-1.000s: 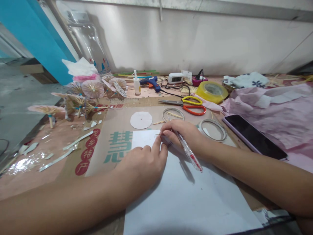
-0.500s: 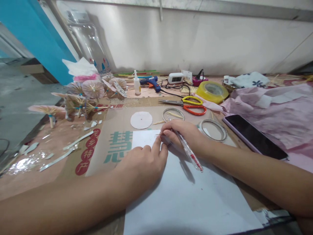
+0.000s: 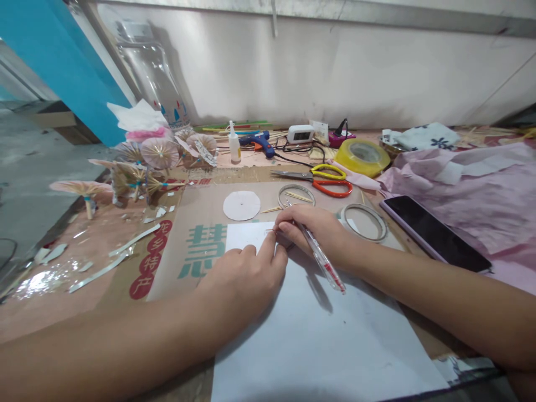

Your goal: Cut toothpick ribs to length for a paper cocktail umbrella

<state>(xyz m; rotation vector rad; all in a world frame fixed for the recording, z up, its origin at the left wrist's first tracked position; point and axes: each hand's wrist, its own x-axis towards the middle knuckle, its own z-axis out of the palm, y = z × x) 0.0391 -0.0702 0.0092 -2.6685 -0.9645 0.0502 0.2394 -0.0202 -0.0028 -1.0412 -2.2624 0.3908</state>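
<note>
A white sheet of paper point(image 3: 318, 346) lies under both hands. My right hand point(image 3: 324, 231) is closed around a clear pen point(image 3: 324, 262) with red inside, whose barrel slants back towards me. Its fingertips meet near the sheet's top edge, where a thin pointed stick shows; whether they grip it is unclear. My left hand point(image 3: 245, 282) rests palm down on the sheet, index finger stretched to the right fingertips, other fingers bent. Something greyish between the hands is mostly hidden. Just beyond the sheet lie a round paper disc point(image 3: 242, 205) and a tape ring point(image 3: 296, 195) with toothpicks.
Scissors point(image 3: 330, 180), a glue bottle point(image 3: 235, 146), a glue gun point(image 3: 259, 143) and yellow tape point(image 3: 362, 157) lie behind. Small paper umbrellas point(image 3: 159, 152) crowd the left. A phone point(image 3: 435, 233), another tape ring point(image 3: 363, 222) and pink paper point(image 3: 469, 178) are at right.
Both hands hold nearly the same position, the pen still in the right one. The whole view has shifted very slightly.
</note>
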